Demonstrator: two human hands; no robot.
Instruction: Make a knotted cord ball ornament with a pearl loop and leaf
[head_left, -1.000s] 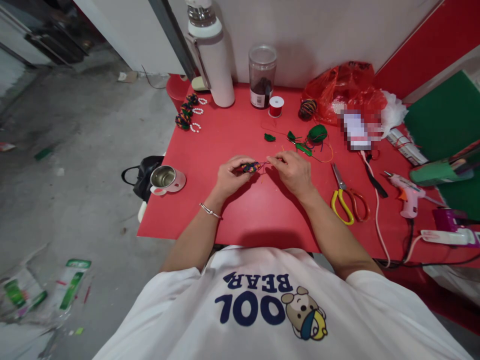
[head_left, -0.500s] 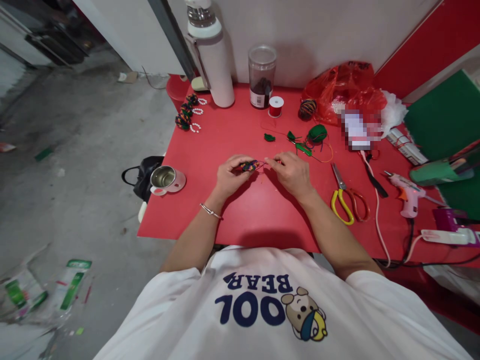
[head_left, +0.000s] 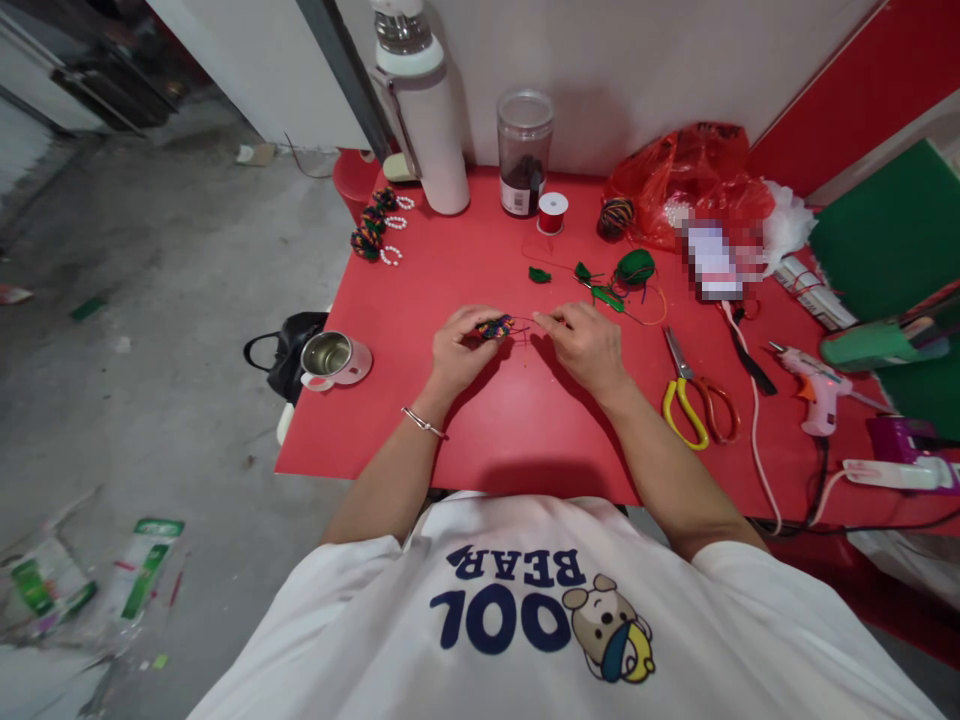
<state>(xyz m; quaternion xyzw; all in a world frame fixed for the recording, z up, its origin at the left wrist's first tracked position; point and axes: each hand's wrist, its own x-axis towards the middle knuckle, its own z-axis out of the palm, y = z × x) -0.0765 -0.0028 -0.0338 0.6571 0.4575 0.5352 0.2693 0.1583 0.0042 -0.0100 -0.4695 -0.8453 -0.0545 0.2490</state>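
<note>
1. Holding the multicoloured yarn piece [head_left: 496, 328] is the left hand [head_left: 459, 348]'s share: thumb and fingers are closed round it just above the middle of the red table [head_left: 510, 430]. A firm but light grip should steady it without flattening the yarn.

2. The right hand [head_left: 589, 345], just to the right, seems to pinch a thin dark thread [head_left: 523, 319] running from the piece to its fingertips. Whether anything else sits in that pinch is too small to tell.

3. The step looks like drawing or tightening this thread. An even pull, straight away from the piece, would probably serve better than a jerk, which could snap it or pucker the yarn.

4. Loose strands [head_left: 520, 336] show beneath, between the hands. They are best held clear so that they do not snag or get caught in the work.

5. Gripping close to where the thread leaves the yarn should give finer control of the tension.

6. The scissors [head_left: 681, 390] lie to the right with blades pointing far, handy if an end needs trimming. The green ball of yarn [head_left: 635, 267] sits on the far side, well apart from the piece, so its strands should not tangle.
</note>
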